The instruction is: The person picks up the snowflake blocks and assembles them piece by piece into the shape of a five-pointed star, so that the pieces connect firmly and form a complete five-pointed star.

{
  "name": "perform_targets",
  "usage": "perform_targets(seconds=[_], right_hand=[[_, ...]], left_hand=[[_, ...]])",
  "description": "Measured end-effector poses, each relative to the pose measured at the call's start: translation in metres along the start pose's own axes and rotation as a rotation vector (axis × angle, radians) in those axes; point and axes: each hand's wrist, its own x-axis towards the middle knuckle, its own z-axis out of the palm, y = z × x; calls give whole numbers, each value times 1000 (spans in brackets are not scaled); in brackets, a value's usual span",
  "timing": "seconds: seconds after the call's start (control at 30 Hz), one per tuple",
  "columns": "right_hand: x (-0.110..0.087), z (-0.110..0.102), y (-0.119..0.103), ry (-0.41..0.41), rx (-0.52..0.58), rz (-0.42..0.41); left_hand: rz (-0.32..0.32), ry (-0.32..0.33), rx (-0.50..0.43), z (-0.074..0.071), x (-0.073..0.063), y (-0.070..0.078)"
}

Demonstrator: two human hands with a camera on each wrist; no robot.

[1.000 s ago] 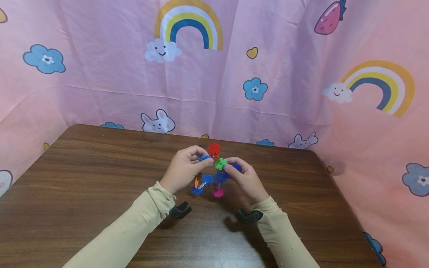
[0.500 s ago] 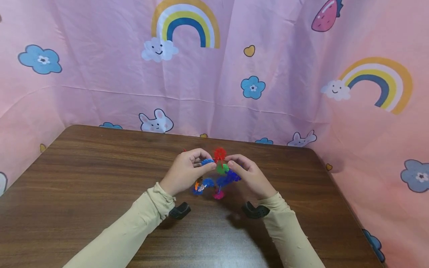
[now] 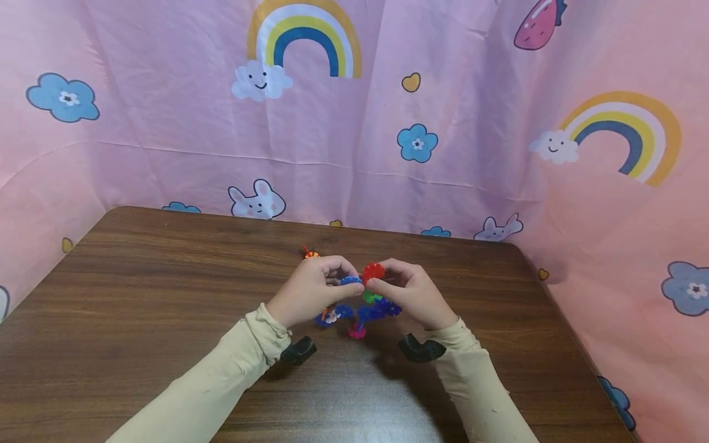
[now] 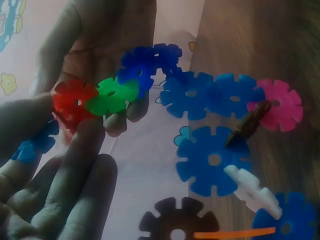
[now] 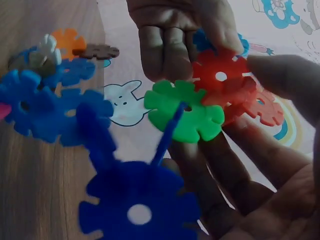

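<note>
Both hands hold a linked chain of notched plastic snowflake discs above the table. My left hand [image 3: 310,289] pinches a blue disc [image 3: 350,280] between thumb and fingers. Facing it, my right hand [image 3: 414,295] grips a red disc [image 3: 373,271] by its edge; in the right wrist view more red pieces sit just behind it. A green disc [image 5: 182,112] joins the red ones, and dark blue discs [image 5: 140,200] follow. Further along hang blue discs [image 4: 214,160], a pink disc [image 4: 280,105], a white disc [image 4: 254,191] and a brown disc [image 4: 179,220].
An orange piece [image 3: 311,254] shows behind the left hand. The brown wooden table [image 3: 166,295] runs back to a pink printed curtain [image 3: 332,135]. A black wrist camera mount [image 3: 299,351] sits under the left wrist, another [image 3: 422,348] under the right.
The right hand has shifted its grip from by the green disc to the red disc. The red disc has come down and right, towards the right fingers. The left hand keeps its blue disc.
</note>
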Motion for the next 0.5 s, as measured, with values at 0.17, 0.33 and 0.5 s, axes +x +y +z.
perform_targets(seconds=[0.17,0.33,0.5], right_hand=[[1,-2,0,-17,-24,2],[1,-1,1,-10,-8,0],[1,0,3,35,59,-14]], left_hand=[[0,-3,7,0,0,1],[-9,14,28,-1,-1,2],[-22,17,40,-2,-1,3]])
